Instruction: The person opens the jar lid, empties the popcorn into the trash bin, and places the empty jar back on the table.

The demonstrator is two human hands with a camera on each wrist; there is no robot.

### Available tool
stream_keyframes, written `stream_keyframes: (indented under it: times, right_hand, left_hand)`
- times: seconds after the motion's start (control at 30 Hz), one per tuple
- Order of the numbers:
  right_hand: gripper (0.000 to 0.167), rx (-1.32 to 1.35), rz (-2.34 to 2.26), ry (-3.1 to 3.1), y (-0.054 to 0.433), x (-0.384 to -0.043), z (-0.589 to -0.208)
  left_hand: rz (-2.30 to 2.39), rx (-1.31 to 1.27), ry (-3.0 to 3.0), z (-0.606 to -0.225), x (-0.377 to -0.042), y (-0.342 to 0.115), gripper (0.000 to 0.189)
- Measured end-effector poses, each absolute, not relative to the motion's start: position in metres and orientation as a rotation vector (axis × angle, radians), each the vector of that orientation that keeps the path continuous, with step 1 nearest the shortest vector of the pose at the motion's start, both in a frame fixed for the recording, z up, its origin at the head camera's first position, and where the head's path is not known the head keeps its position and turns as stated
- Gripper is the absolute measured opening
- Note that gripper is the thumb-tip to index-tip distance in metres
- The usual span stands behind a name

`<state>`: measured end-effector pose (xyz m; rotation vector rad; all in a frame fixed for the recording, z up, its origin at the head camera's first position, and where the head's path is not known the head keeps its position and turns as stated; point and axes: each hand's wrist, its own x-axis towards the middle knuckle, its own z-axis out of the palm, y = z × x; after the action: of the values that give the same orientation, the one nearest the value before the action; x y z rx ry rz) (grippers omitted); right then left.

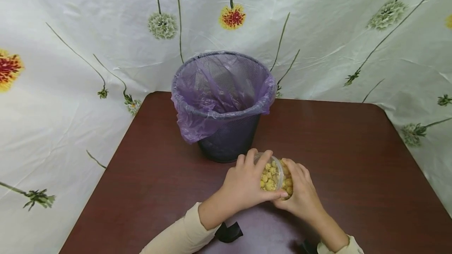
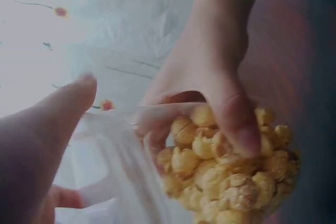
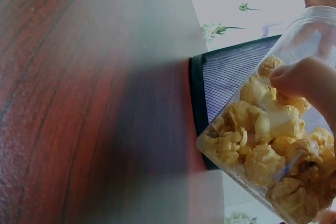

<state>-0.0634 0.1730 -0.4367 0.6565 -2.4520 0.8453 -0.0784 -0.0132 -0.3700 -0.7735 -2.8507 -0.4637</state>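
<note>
A clear plastic jar (image 1: pixel 281 173) of golden caramel popcorn (image 2: pixel 226 182) is held tilted above the table by both hands. My left hand (image 1: pixel 243 185) spans its top end, fingers over the far side and thumb along the near side. The right hand (image 1: pixel 303 191) grips the jar's body, its thumb pressed on the wall in the right wrist view. Popcorn fills the lower part, while the clear top end (image 2: pixel 121 166) holds little. Whether a transparent lid covers that end I cannot tell.
Just beyond the hands stands a dark mesh wastebasket (image 1: pixel 229 140) lined with a purple plastic bag (image 1: pixel 197 124). It stands on a dark red-brown table (image 1: pixel 335 140). A white flowered cloth (image 1: pixel 318 42) hangs behind. Black straps (image 1: pixel 228 232) show near the sleeves.
</note>
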Motion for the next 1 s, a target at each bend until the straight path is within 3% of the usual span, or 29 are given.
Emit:
stream_keyframes:
  times: [0.23,0.4,0.7,1.0]
  right_hand:
    - [0.109,0.589,0.869,-2.550,0.178,-0.063,-0.433]
    - [0.105,0.629,0.923,-2.519,0.180,-0.063,-0.434]
    - [0.104,0.687,0.973,-2.481,0.176,-0.064,-0.435]
    - [0.113,0.634,0.894,-2.479,0.173,-0.063,-0.433]
  left_hand:
    - [-0.497,-1.250,-2.748,-0.365,-0.090,-0.028,0.111]
    - [-0.433,-1.482,-2.612,-0.361,-0.097,-0.035,0.105]
    - [-0.357,-1.433,-2.437,-0.362,-0.100,-0.036,0.096]
    - [-0.371,-1.121,-2.475,-0.370,-0.093,-0.027,0.098]
